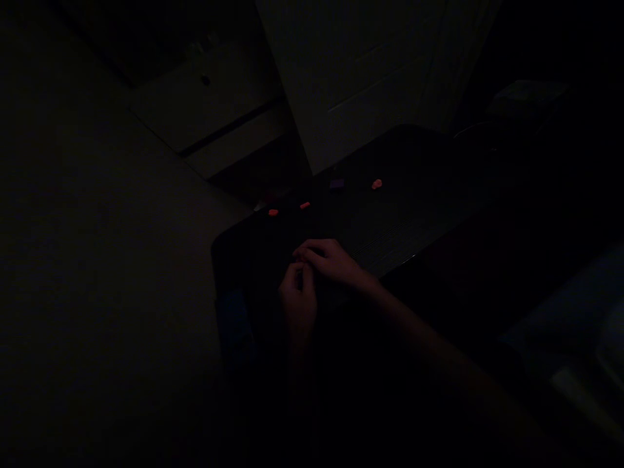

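Observation:
Above the dark table, my left hand (299,299) and my right hand (329,260) meet at the fingertips. Both are closed in a pinch around something small that looks reddish; the fingers and the dimness hide what it is. Beyond the hands lie a small orange-red piece (273,212) with a rounded outline and a short orange-red bar (305,205). Farther right rests a pinkish-orange lump (377,184), perhaps two round parts together. A small dark purple block (337,184) sits between the bar and that lump.
The room is very dark. A black wood-grain table (404,208) runs diagonally under the hands. On its left end lies a dark blue flat thing (236,325). Behind stand a pale door (370,71) and a drawer unit (209,97). Bluish cloth (560,318) shows at right.

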### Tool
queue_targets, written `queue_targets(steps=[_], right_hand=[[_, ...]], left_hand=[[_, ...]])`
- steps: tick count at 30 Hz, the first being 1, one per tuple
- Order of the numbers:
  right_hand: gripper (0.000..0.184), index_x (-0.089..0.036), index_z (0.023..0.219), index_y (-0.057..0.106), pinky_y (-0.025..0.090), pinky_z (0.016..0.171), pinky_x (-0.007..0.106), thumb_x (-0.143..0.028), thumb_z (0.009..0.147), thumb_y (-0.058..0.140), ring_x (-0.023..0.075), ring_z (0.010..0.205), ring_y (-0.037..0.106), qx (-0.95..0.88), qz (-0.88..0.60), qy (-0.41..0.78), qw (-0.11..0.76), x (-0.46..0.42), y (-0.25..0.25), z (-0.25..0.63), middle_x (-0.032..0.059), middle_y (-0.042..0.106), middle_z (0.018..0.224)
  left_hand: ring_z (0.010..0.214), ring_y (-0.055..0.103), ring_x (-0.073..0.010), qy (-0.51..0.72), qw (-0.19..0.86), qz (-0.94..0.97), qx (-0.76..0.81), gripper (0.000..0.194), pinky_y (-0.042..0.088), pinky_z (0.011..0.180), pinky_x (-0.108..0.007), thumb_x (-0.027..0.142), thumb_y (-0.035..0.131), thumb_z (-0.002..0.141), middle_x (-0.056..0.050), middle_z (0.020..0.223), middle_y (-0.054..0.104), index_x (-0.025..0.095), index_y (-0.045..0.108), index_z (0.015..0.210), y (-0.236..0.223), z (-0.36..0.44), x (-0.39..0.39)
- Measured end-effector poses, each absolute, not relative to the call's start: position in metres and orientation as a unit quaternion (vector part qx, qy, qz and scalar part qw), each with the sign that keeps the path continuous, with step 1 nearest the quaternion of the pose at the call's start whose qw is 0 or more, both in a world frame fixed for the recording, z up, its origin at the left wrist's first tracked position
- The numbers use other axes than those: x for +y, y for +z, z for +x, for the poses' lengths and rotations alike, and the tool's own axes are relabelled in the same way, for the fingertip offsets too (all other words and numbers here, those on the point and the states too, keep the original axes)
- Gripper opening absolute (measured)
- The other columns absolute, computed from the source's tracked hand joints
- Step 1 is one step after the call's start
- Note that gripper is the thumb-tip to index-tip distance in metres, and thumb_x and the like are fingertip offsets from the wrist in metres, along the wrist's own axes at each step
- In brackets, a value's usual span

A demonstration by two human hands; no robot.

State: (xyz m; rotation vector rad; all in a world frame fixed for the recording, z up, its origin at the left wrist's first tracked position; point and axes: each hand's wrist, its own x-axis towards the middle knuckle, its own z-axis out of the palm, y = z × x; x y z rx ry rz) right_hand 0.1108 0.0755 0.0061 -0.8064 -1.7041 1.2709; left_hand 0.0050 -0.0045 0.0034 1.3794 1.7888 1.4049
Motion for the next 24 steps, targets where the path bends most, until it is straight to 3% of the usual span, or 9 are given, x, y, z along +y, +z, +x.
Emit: queue_targets(steps=[24], right_hand=[[0.023,-0.016,0.095,0.076,0.049,0.079,0.025,-0.023,0.096,0.054,0.0157,0.087,0.070,-0.679,-0.315,0.510,0.424,0.0760,0.0046,0.1103,0.0034,0.077,0.094]], left_hand=[[0.067,0.058,-0.0134,0.510,0.241,0.495,0.661,0.017,0.044,0.061,-0.022,0.033,0.056,0.091,0.001,0.071,0.061,0.020,0.063,0.081,0.0069,0.0073,-0.0044]])
